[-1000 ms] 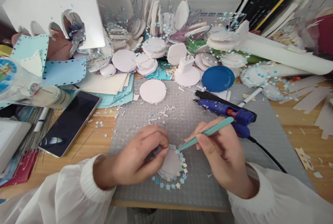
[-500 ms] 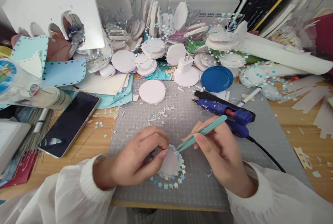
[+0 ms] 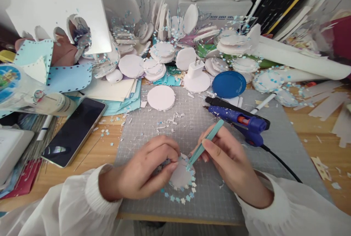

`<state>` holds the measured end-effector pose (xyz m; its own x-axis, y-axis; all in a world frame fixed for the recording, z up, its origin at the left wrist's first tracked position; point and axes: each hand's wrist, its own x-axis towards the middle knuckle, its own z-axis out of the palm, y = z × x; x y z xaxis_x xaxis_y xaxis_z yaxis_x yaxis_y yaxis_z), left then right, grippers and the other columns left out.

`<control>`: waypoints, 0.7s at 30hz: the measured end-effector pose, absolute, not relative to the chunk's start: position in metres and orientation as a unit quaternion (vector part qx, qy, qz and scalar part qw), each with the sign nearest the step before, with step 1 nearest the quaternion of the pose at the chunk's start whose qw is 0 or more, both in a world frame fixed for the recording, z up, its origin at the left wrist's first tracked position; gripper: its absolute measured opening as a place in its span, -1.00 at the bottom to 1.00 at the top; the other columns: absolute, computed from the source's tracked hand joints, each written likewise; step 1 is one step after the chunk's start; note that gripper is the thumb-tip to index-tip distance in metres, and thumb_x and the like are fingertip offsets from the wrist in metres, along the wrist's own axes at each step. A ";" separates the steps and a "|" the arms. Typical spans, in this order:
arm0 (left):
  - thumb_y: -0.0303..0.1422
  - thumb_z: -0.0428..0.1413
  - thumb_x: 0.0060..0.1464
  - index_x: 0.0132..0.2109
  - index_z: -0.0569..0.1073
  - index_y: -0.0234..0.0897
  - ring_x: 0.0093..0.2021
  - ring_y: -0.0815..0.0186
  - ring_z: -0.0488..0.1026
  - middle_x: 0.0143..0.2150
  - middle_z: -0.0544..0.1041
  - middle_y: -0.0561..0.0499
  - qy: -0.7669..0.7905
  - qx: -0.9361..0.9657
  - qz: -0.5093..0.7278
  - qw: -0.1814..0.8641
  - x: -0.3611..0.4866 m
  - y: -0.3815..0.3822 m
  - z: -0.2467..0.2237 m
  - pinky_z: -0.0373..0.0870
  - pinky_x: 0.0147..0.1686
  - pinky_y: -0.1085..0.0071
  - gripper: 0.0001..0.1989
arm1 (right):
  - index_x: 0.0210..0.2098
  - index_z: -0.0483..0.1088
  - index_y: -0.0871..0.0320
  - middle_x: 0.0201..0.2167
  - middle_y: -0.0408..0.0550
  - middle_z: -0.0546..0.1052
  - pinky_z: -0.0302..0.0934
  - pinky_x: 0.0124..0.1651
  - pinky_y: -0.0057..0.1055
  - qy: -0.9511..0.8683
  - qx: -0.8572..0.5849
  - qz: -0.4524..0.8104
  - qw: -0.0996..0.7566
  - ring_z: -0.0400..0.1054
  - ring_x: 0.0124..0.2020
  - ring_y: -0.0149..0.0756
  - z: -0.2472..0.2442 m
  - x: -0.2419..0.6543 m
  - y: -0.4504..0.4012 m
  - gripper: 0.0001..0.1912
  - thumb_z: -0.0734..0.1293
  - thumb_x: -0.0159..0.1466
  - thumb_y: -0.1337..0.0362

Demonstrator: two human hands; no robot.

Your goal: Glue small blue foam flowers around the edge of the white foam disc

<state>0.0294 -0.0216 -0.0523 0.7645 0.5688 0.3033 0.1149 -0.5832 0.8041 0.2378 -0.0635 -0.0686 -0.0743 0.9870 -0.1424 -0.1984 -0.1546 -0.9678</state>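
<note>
My right fingers (image 3: 215,149) close around the tweezers (image 3: 211,135); between them and my left fingers (image 3: 166,153), pinched, hold unclear, lies the white disc (image 3: 180,176). Stars (image 3: 188,198) already border its right; behind my left fingers, I cannot tell.

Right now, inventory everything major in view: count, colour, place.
Gridded cutting mat: one, grey, on wooden desk
Slim tweezers: one, teal, over mat
Star-ringed disc: one, white and blue, mat's front
Round flat discs: many, white, along back
Glue gun: one, blue, mat's right
Round lid-like piece: one, blue, mat's far edge
Rectangular smartphone: one, black, desk left
Paper sheets: several, cream/blue, back left
Markers: many, black, back right
Left hand: one, at star-ringed disc
Right hand: one, holding tweezers
</note>
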 end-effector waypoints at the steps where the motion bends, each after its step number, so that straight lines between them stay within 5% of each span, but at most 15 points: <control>1: -0.57 -0.04 0.15 -0.21 0.28 -0.30 -0.21 0.26 0.35 -0.23 0.40 -0.16 0.203 0.845 0.275 0.411 0.029 -0.022 -0.052 0.38 -0.19 0.35 -0.89 | -0.33 0.28 0.09 -0.49 -0.20 0.38 0.20 -0.43 -0.46 -0.418 -0.465 0.603 0.496 0.29 -0.49 -0.43 -0.068 0.238 -0.063 -0.86 0.27 0.32 0.19; 16: -0.57 -0.05 0.14 -0.24 0.26 -0.30 -0.22 0.26 0.33 -0.25 0.40 -0.14 0.206 0.842 0.276 0.415 0.029 -0.022 -0.053 0.34 -0.18 0.35 -0.90 | -0.32 0.30 0.08 -0.48 -0.20 0.37 0.25 -0.36 -0.38 -0.418 -0.445 0.599 0.518 0.27 -0.48 -0.42 -0.066 0.239 -0.063 -0.89 0.26 0.32 0.21; 21: -0.56 -0.07 0.15 -0.25 0.27 -0.29 -0.26 0.26 0.33 -0.28 0.42 -0.12 0.217 0.846 0.269 0.407 0.031 -0.020 -0.050 0.32 -0.21 0.34 -0.90 | -0.22 0.33 0.05 -0.31 -0.10 0.46 0.28 -0.32 -0.36 -0.450 -0.430 0.529 0.578 0.31 -0.38 -0.38 -0.059 0.237 -0.062 -0.96 0.24 0.34 0.26</control>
<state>0.0312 -0.0205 -0.0496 0.7612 0.5860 0.2778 0.1483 -0.5743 0.8051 0.2372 -0.0622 -0.0590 0.0362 0.9972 0.0651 -0.2244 0.0716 -0.9719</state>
